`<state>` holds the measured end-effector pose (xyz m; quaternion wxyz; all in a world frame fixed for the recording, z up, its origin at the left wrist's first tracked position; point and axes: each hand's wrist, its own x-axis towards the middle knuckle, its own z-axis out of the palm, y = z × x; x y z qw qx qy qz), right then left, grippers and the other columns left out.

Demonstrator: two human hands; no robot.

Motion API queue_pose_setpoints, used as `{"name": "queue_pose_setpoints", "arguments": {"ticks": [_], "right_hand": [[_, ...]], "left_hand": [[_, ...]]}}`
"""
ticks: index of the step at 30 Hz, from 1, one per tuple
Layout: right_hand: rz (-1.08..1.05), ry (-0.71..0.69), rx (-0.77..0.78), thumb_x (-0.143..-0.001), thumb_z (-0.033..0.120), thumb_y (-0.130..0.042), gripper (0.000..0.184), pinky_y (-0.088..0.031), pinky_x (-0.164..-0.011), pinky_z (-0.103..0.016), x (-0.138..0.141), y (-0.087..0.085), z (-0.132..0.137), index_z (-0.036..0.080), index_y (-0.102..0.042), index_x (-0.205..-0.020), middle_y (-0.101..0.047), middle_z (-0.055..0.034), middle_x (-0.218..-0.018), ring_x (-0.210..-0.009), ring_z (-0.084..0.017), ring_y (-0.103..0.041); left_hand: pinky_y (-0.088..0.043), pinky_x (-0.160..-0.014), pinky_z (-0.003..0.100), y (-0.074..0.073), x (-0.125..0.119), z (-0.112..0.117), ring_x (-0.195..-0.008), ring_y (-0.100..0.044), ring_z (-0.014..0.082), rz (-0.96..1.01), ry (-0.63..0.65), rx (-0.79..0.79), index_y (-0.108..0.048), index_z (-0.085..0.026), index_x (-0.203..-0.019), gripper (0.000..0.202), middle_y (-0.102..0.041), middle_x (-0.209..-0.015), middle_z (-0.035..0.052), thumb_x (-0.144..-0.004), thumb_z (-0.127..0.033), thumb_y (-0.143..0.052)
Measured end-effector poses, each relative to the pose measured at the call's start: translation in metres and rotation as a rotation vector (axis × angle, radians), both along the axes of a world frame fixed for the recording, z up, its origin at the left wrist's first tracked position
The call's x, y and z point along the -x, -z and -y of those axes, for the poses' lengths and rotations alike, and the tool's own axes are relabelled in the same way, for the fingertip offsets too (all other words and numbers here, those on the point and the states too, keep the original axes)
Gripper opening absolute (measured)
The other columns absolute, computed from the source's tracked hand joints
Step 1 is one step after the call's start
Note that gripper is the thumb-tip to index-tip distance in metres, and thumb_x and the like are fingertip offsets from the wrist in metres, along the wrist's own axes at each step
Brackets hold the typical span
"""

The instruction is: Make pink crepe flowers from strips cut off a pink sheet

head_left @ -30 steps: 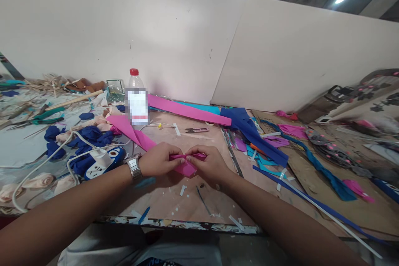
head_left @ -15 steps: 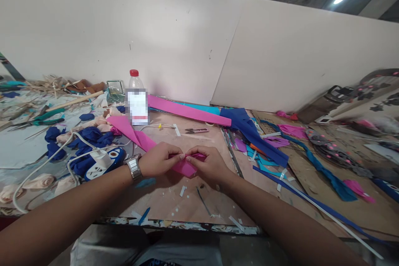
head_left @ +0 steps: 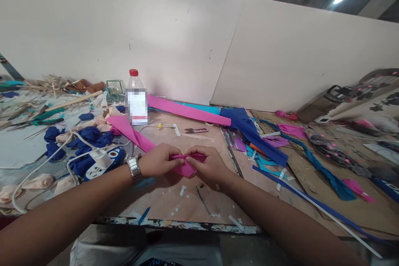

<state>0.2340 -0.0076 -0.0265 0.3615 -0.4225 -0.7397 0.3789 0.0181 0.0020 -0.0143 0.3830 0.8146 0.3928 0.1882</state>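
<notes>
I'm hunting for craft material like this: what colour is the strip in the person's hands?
The strip is bright pink, seen best in the head view.

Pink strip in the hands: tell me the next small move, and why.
Perhaps slide the left hand slightly along the pink strip and pinch again: the right hand grips it close by, and a loose length seems to run on behind the left.

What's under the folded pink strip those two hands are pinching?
Brown, paint-spotted tabletop shows in front of the bright pink folded strip. Whatever's directly beneath is covered by the strip, left hand and right hand.
</notes>
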Motion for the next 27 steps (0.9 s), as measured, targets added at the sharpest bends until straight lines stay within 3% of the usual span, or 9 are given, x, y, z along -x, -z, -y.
{"name": "queue_pose_setpoints", "arguments": {"ticks": [12,18,27], "right_hand": [[-0.045,0.039,0.040,-0.084,0.025,-0.070,0.011,-0.055,-0.072,-0.028,0.0017,0.0017,0.0000,0.018,-0.076,-0.089,-0.076,-0.0051,-0.086,-0.078,-0.018,-0.068],[-0.064,0.021,0.030,-0.085,0.023,-0.069,0.010,-0.054,-0.073,-0.028,0.0020,0.0012,0.0000,0.019,-0.077,-0.089,-0.076,-0.0045,-0.086,-0.079,-0.018,-0.068],[-0.040,0.015,-0.022,-0.082,0.017,-0.068,0.014,-0.056,-0.076,-0.032,0.0021,-0.0019,0.0020,0.018,-0.080,-0.089,-0.077,-0.0053,-0.088,-0.080,-0.020,-0.070]], "left_hand": [[-0.031,-0.054,0.024,0.0000,0.0011,-0.0012,-0.060,-0.045,0.0123,0.065,0.020,0.085,-0.068,-0.013,-0.084,0.042,-0.055,-0.065,-0.0002,-0.092,-0.053,-0.056],[-0.029,-0.054,0.024,0.0008,0.0013,-0.0034,-0.060,-0.043,0.0112,0.062,0.025,0.123,-0.067,-0.012,-0.084,0.038,-0.053,-0.067,-0.0012,-0.095,-0.045,-0.051],[-0.035,-0.060,0.024,0.0003,0.0013,-0.0079,-0.065,-0.046,0.0121,0.146,0.076,0.181,-0.067,-0.012,-0.087,0.021,-0.056,-0.072,-0.0010,-0.089,-0.024,-0.050]]}}
